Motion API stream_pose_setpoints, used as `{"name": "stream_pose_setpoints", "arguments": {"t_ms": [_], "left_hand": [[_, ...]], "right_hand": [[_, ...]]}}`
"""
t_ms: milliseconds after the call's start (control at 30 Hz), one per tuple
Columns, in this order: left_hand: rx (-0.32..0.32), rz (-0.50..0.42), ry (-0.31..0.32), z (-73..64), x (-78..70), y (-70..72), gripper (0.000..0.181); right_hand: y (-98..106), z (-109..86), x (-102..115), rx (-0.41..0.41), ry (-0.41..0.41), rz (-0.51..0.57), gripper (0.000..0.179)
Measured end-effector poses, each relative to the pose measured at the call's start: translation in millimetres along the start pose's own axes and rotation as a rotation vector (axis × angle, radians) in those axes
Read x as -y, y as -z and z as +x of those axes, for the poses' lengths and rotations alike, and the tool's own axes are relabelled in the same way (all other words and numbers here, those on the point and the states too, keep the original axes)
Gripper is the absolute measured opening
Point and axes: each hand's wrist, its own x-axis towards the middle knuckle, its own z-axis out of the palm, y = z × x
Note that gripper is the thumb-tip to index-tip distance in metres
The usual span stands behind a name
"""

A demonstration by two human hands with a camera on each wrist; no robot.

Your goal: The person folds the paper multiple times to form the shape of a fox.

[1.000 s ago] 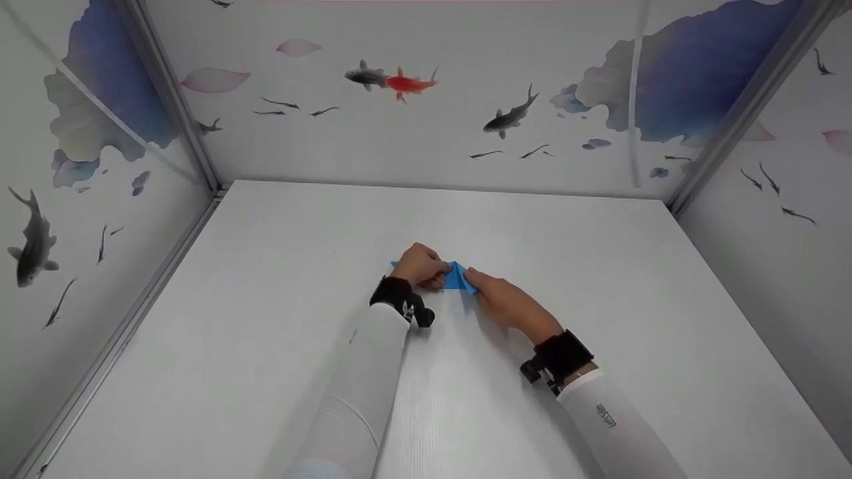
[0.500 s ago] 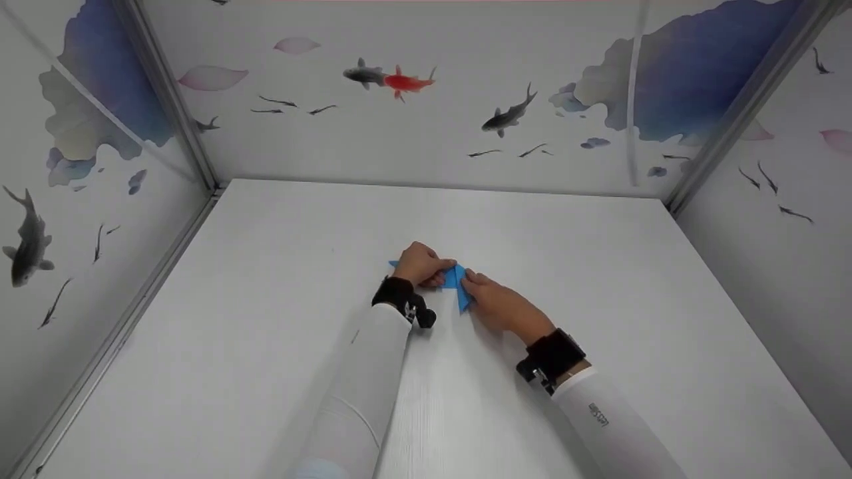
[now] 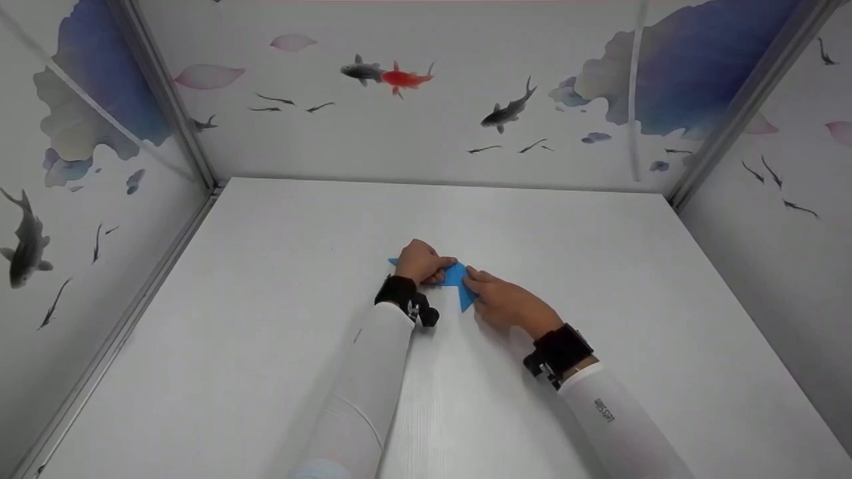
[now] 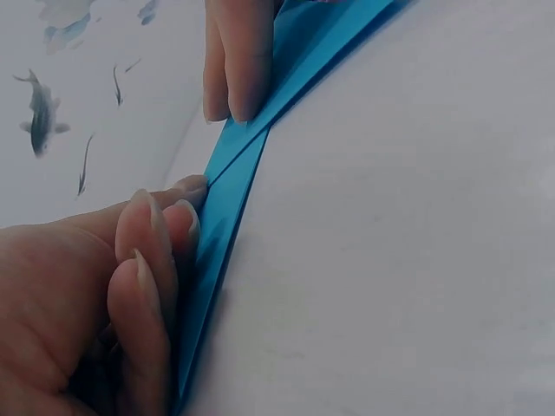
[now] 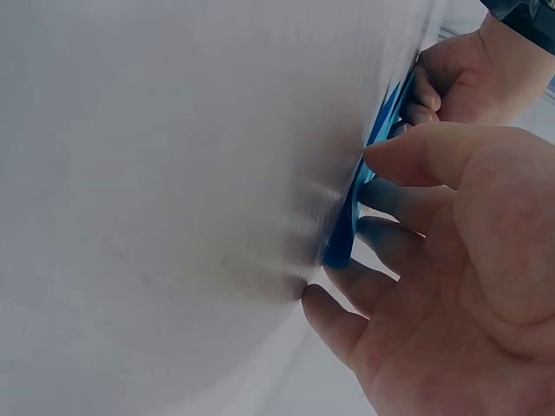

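A folded piece of blue paper (image 3: 456, 273) lies on the white table, mid-table in the head view. Its right part folds down into a point toward the person, and a small blue tip shows left of the left hand. My left hand (image 3: 421, 262) pinches the paper's left part, its thumb near the top edge. The right hand (image 3: 504, 299) grips the folded right part between thumb and fingers. From the left wrist, a diagonal fold crosses the blue strip (image 4: 227, 204) between both hands' fingers. Seen from the right wrist, the paper (image 5: 345, 227) is nearly edge-on.
The white tabletop (image 3: 299, 266) spreads around both hands. White panels with painted fish enclose it at the back (image 3: 399, 146) and both sides. Each wrist carries a black strap with a small camera.
The paper's right part has swung from pointing rightward to pointing down toward the person, with the right hand holding it. The left hand has stayed nearly in place, its thumb extended rightward along the paper.
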Motion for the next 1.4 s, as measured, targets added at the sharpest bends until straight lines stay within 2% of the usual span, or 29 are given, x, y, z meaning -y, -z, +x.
{"name": "stream_pose_setpoints", "arguments": {"t_ms": [133,433,667,900,1033,1200,1300,1400], "left_hand": [[-0.001,-0.020,0.038,0.7,-1.6,-1.9,0.035],[-0.026,-0.044,0.068,-1.3,-7.1,-2.8,0.038],[-0.026,-0.047,0.136,1.8,-9.5,-4.7,0.040],[-0.021,-0.043,0.146,1.9,-8.8,-5.5,0.040],[-0.028,-0.074,0.104,-1.8,-7.9,-2.4,0.037],[0.007,-0.108,-0.007,-10.4,-2.6,2.3,0.033],[0.032,-0.058,-0.061,-16.6,-0.4,4.5,0.032],[0.022,0.023,-0.113,-21.0,-1.4,6.2,0.032]], "right_hand": [[1,-0.8,0,0.014,0.003,-0.004,0.059],[2,-4.1,3,0.020,0.017,-0.008,0.058],[2,-5.3,5,0.032,0.025,-0.030,0.058],[1,-4.9,4,0.048,0.011,-0.032,0.059],[1,-3.0,4,0.059,0.001,-0.034,0.060],[2,-2.8,5,0.058,-0.011,-0.013,0.060],[2,-3.4,5,0.057,-0.006,-0.023,0.060],[4,-3.4,6,0.061,0.008,-0.035,0.060]]}}
